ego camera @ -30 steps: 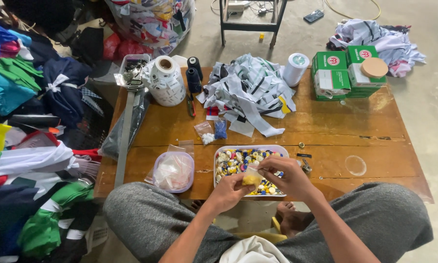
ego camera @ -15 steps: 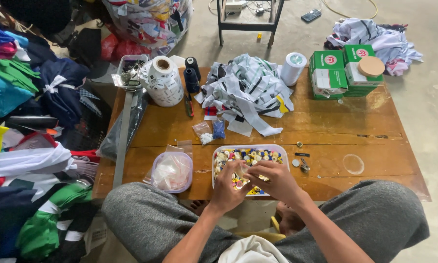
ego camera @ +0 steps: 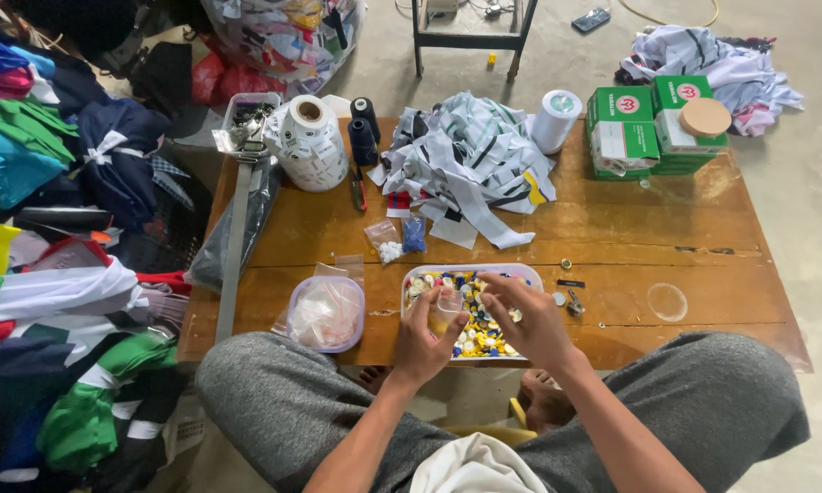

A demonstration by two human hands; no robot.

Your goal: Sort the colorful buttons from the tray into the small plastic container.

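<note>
A clear rectangular tray (ego camera: 528, 272) full of mixed coloured buttons sits at the near edge of a low wooden table (ego camera: 612, 228). My left hand (ego camera: 425, 336) holds a small clear plastic bag (ego camera: 446, 309) over the tray's left side. My right hand (ego camera: 528, 315) hovers over the buttons with fingers spread and bent, fingertips close to the bag's mouth. I cannot tell whether it pinches a button. Both forearms reach out over my grey-trousered knees.
A round tub of plastic bags (ego camera: 325, 313) stands left of the tray. Farther back lie a heap of white fabric strips (ego camera: 466, 160), a label roll (ego camera: 309, 141), dark thread cones (ego camera: 363, 131), a white roll (ego camera: 555, 119) and green boxes (ego camera: 653, 128). Clothes (ego camera: 46, 274) pile up on the left.
Both hands have shifted slightly over the tray. The left hand now holds up the small clear bag, and the right hand's fingers have spread above the buttons.
</note>
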